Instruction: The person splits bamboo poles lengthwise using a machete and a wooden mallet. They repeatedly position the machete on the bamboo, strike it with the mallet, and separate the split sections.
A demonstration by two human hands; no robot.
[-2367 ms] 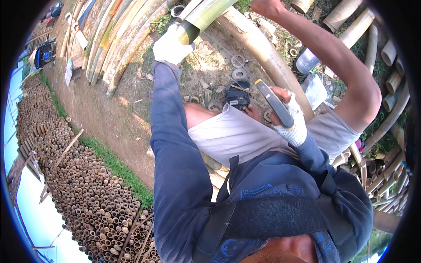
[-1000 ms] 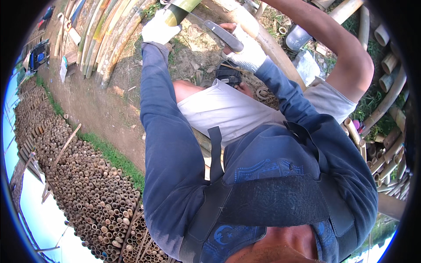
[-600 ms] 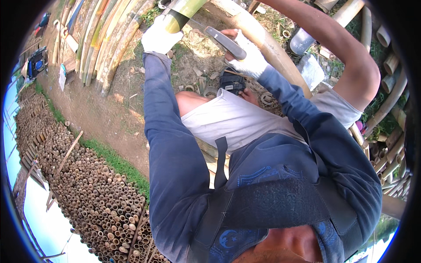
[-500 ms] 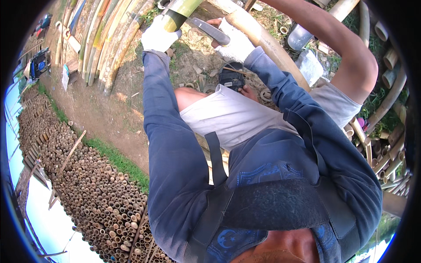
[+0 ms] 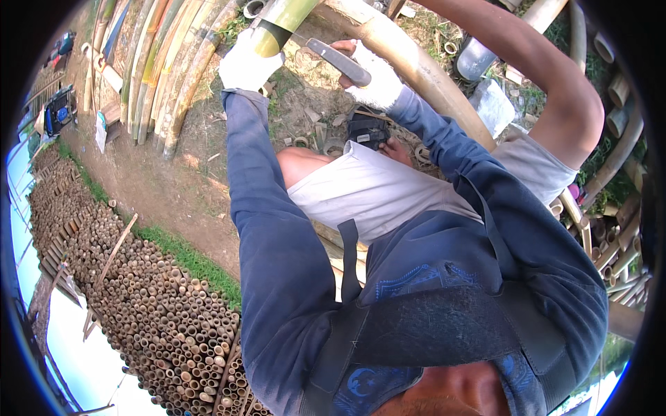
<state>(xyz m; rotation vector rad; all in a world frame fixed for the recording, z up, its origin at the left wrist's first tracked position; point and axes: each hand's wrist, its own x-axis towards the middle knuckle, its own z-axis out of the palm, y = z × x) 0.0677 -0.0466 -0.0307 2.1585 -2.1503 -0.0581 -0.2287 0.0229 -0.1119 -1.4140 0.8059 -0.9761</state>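
Gloved in white, my left hand point(image 5: 250, 64) is closed around the end of a green bamboo pole point(image 5: 295, 12) at the top of the view. A dark band, perhaps a shadow, crosses the pole just above the glove. To the right, my right hand point(image 5: 373, 78), also in a white glove, grips a grey-handled hand saw point(image 5: 338, 62). The saw's thin blade points at the pole and is hard to make out. A thick pale bamboo pole point(image 5: 416, 62) slants down behind the right hand.
Split bamboo lengths point(image 5: 173, 76) lie at the upper left. Beyond the dirt ground stand many stacked bamboo pieces point(image 5: 166, 312). A black sandal point(image 5: 368, 128) is on my foot below the hands. A white plastic bag point(image 5: 494, 107) and more bamboo poles point(image 5: 610, 159) sit at the right.
My right hand and the saw handle have moved slightly down and right, away from the pole. My left hand stays on the bamboo, shifted slightly left and down.
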